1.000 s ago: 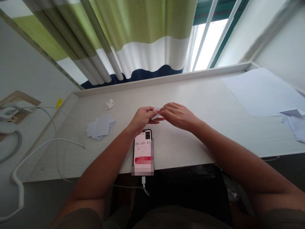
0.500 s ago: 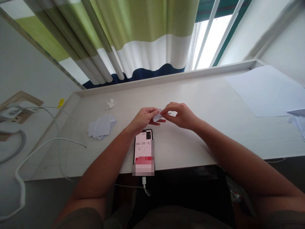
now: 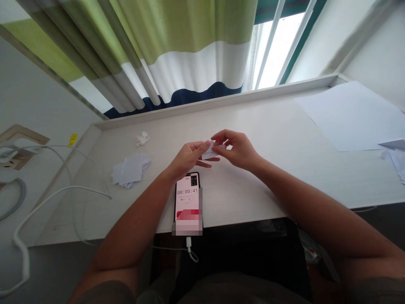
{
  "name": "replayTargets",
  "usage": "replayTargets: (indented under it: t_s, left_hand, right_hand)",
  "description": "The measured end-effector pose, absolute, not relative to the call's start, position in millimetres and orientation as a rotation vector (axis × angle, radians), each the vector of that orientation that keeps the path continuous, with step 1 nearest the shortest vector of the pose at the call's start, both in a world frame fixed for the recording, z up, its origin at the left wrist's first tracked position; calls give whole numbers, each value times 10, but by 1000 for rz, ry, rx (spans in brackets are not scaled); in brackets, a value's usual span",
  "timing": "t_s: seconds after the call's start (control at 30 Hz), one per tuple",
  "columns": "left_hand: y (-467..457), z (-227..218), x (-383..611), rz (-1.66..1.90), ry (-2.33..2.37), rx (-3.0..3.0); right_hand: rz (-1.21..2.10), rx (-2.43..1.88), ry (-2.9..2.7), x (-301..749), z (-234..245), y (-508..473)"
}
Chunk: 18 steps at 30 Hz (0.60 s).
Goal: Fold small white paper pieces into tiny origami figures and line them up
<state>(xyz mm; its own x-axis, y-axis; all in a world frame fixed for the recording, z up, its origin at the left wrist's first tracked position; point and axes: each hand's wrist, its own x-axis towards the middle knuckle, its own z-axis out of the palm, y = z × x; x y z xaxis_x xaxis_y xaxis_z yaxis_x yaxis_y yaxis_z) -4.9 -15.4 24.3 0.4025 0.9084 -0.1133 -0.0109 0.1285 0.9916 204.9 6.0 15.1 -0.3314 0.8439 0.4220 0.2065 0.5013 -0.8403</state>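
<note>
Between my two hands is a small piece of white paper (image 3: 209, 153), held above the desk. My left hand (image 3: 190, 158) pinches its left side, thumb on top, with some fingers stretched out beneath. Thumb and forefinger of my right hand (image 3: 237, 147) close on its right side, where a part of the paper sticks up. Parts of the paper are hidden behind the fingers. A phone (image 3: 187, 202) showing a timer lies just below my left hand. Left of that hand sits a loose pile of white paper pieces (image 3: 131, 170).
A crumpled white tissue (image 3: 142, 138) lies behind the pile. Large white sheets (image 3: 357, 116) cover the desk's right side, with folded paper (image 3: 395, 156) at the edge. White cables (image 3: 71, 190) run from the wall socket at left, and a charging cable (image 3: 189, 245) hangs from the phone.
My right fingers have shifted on the paper, and more of its white surface shows between the hands. The whole view has moved slightly. The phone's timer now reads 41.
</note>
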Motion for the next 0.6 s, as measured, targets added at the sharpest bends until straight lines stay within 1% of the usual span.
replayTargets:
  t_s: [0.23, 0.4, 0.6]
  left_hand:
    - [-153, 239, -52, 879, 899, 1269]
    - [-146, 252, -63, 906, 866, 1271]
    - [-145, 256, -57, 931, 884, 1264]
  right_hand:
    - [906, -900, -1723, 2037, 115, 98]
    - [1036, -970, -1687, 2076, 95, 161]
    - [1043, -908, -1633, 2059, 91, 147]
